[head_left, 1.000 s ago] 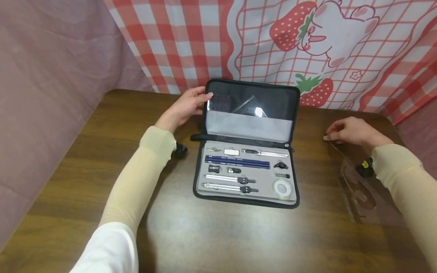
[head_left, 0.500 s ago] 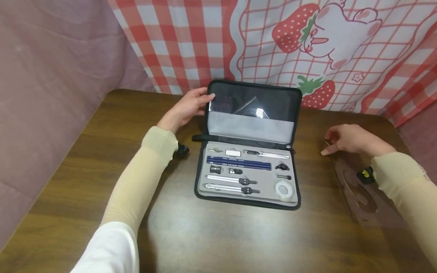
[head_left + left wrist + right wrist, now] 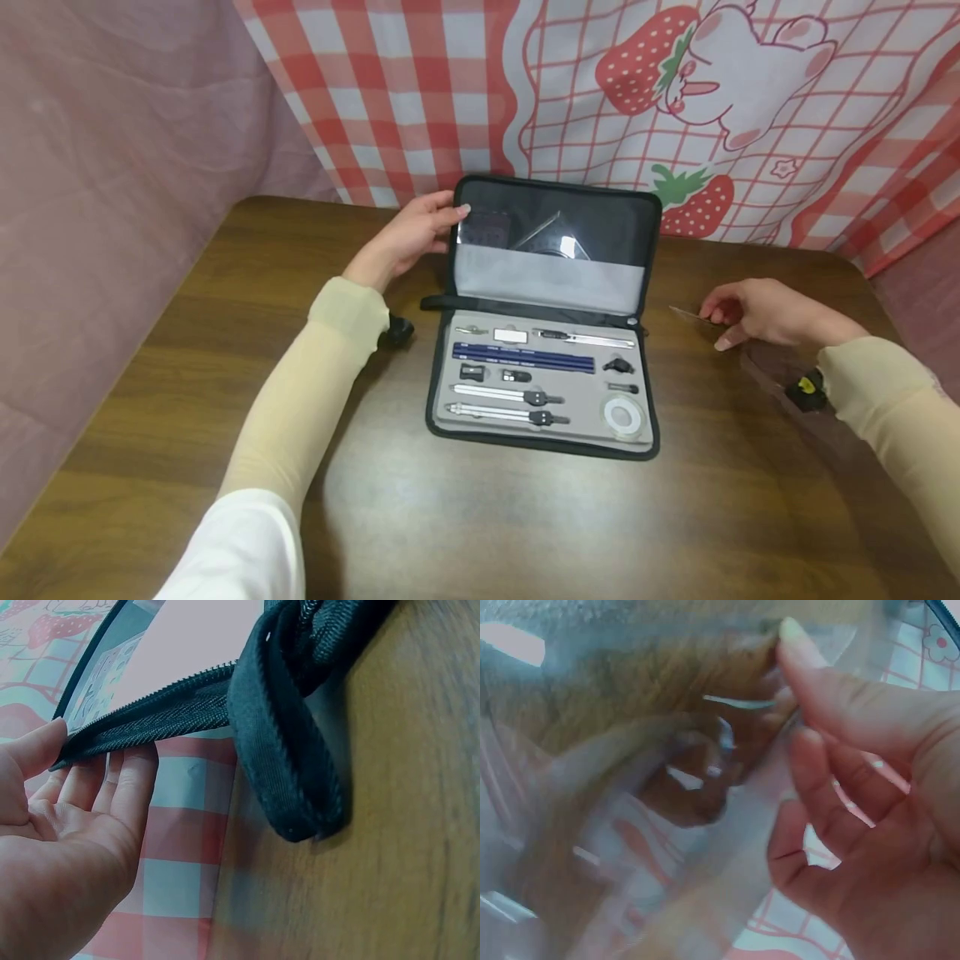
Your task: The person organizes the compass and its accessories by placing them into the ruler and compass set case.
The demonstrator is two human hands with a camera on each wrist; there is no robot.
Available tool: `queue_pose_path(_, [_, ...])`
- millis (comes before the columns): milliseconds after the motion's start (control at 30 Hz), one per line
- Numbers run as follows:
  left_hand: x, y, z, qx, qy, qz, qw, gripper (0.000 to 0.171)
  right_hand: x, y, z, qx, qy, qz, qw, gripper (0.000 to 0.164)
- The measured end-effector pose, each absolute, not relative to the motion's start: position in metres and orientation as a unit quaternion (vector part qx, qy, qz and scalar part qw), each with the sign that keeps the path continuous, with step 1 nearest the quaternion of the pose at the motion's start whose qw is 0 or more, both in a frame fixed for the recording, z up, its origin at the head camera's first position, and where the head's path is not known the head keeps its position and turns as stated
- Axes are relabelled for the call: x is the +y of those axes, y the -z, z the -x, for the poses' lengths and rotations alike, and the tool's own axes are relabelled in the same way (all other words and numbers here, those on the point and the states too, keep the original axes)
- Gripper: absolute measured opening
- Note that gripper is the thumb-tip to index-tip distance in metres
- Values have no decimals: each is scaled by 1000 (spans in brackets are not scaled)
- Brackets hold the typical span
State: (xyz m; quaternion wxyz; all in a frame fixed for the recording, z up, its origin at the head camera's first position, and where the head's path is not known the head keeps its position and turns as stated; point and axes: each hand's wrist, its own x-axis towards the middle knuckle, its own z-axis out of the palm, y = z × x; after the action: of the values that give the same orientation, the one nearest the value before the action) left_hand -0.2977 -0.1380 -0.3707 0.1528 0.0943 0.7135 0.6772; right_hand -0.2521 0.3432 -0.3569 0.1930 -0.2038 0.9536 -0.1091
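A black zippered drawing-set case (image 3: 551,279) lies open on the table with its lid raised at the back. My left hand (image 3: 408,233) grips the lid's left edge, thumb on the inner side and fingers behind, as the left wrist view confirms. A clear drawing ruler shows behind the lid's transparent pocket. To the right of the case, my right hand (image 3: 772,312) pinches a clear plastic drawing template (image 3: 562,772) by its edge between thumb and fingers. It has curved cut-outs and looks tilted and blurred. The forearm hides part of it in the head view.
The case's grey tray holds blue pencils (image 3: 525,358), two compasses (image 3: 498,413), a round tape-like disc (image 3: 622,417), a white eraser (image 3: 510,336), a sharpener (image 3: 472,372) and small parts. A black wrist strap (image 3: 277,750) hangs off the case's left side. A checked strawberry cloth (image 3: 420,100) hangs behind the table.
My right hand has drawn the template up off the tabletop and swung it, so its edge now points left toward the case. The left hand stays on the lid.
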Motion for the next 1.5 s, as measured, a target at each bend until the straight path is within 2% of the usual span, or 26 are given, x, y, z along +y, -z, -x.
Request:
queue_pose_path(200, [-137, 371, 297, 718, -672, -95, 155, 50, 340, 363, 247, 950, 116, 241, 160, 31])
queue_pose_path(500, [-137, 370, 296, 719, -672, -88, 155, 48, 320, 366, 213, 953, 27, 299, 37, 23])
queue_pose_path(700, [-138, 370, 296, 719, -673, -85, 152, 47, 296, 375, 195, 940, -52, 335, -44, 34])
queue_pose_path(833, [-137, 371, 296, 711, -680, -86, 154, 47, 287, 379, 196, 923, -66, 371, -81, 29])
queue_pose_path(967, [-136, 372, 295, 708, -683, -94, 155, 46, 282, 382, 196, 924, -47, 368, -97, 25])
queue_pose_path(1133, [-135, 371, 295, 708, -683, -96, 152, 46, 277, 384, 190, 946, -23, 308, -98, 26])
queue_pose_path(1333, [-137, 371, 296, 709, -683, -93, 149, 46, 275, 381, 185, 967, 10, 249, -60, 24])
queue_pose_path(1500, [-137, 371, 296, 708, -684, -90, 151, 48, 285, 376, 184, 965, 42, 258, -25, 19])
